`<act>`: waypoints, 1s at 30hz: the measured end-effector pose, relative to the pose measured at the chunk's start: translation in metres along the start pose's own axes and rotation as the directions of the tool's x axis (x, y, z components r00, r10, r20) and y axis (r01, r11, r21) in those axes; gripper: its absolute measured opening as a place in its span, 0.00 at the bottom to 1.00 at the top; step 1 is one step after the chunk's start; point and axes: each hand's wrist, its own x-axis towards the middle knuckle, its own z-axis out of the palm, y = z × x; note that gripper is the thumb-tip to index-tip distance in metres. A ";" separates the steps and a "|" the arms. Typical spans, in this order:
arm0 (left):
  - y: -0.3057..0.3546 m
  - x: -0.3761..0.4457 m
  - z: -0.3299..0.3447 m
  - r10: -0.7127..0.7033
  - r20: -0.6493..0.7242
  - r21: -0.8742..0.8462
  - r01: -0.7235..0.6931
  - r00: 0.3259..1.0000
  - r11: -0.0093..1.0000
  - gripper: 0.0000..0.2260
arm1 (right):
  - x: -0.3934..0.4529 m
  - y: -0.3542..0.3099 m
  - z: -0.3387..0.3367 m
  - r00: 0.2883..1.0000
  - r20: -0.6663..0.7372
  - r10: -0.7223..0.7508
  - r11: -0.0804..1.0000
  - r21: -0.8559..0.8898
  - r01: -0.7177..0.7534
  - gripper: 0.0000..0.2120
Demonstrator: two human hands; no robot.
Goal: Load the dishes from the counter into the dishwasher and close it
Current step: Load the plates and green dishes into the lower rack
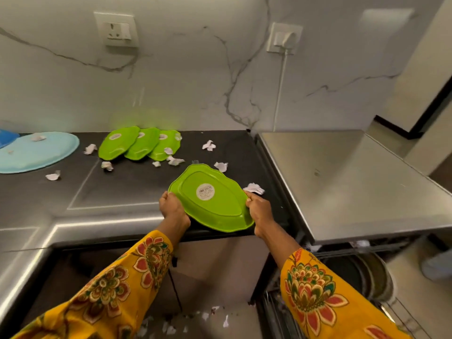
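Here the largest thing in view is the dark counter (127, 189), running from the left to a steel-topped dishwasher (342, 182) on the right, whose open rack (362, 272) shows below with round dishes standing in it. Both arms reach forward from the bottom of the frame in yellow floral sleeves (315, 294), elbows low, forearms converging toward the counter's front edge. Between them a green oval plate (215, 201) is held upside down, a round label on its base, tilted with its far end higher. The left hand (173, 211) clamps the plate's left rim, fingers curled under and thumb on top; the right hand (259, 211) pinches the right rim the same way. Further back, three more green plates (139, 143) lie overlapping in a row near the marble wall. A pale blue platter (36, 152) rests at the far left. Torn scraps of white paper (209, 145) are scattered around the plates and on the floor.
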 end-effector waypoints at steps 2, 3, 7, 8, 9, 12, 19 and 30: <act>-0.018 -0.026 0.016 0.064 -0.078 0.054 -0.060 0.995 0.997 0.09 | -0.005 0.009 -0.033 1.000 -0.017 -0.014 1.000 -0.019 0.014 0.19; -0.032 -0.041 0.024 0.094 -0.112 0.091 -0.084 0.989 0.992 0.11 | -0.009 0.013 -0.055 1.000 -0.026 -0.009 1.000 -0.027 0.008 0.19; -0.073 -0.088 0.050 0.134 -0.132 0.173 -0.110 0.982 0.979 0.10 | -0.017 0.025 -0.124 0.997 -0.078 -0.025 0.996 -0.090 0.018 0.19; -0.085 -0.100 0.056 0.128 -0.122 0.179 -0.105 0.984 0.978 0.07 | -0.019 0.029 -0.142 0.995 -0.097 -0.031 0.995 -0.101 0.021 0.19; -0.096 -0.112 0.062 0.123 -0.109 0.186 -0.102 0.986 0.977 0.06 | -0.021 0.033 -0.159 0.993 -0.115 -0.031 0.994 -0.105 0.019 0.19; -0.128 -0.148 0.074 0.119 -0.080 0.222 -0.099 0.990 0.970 0.11 | -0.028 0.047 -0.205 0.987 -0.158 -0.024 0.997 -0.083 0.011 0.19; -0.197 -0.229 0.095 0.189 0.017 0.273 -0.187 0.982 0.944 0.03 | -0.063 0.080 -0.294 0.939 -0.333 0.081 0.994 0.090 -0.053 0.16; -0.299 -0.313 0.113 0.087 0.188 0.420 -0.160 0.978 0.893 0.03 | -0.111 0.154 -0.401 0.754 -0.555 0.351 0.934 0.264 -0.241 0.10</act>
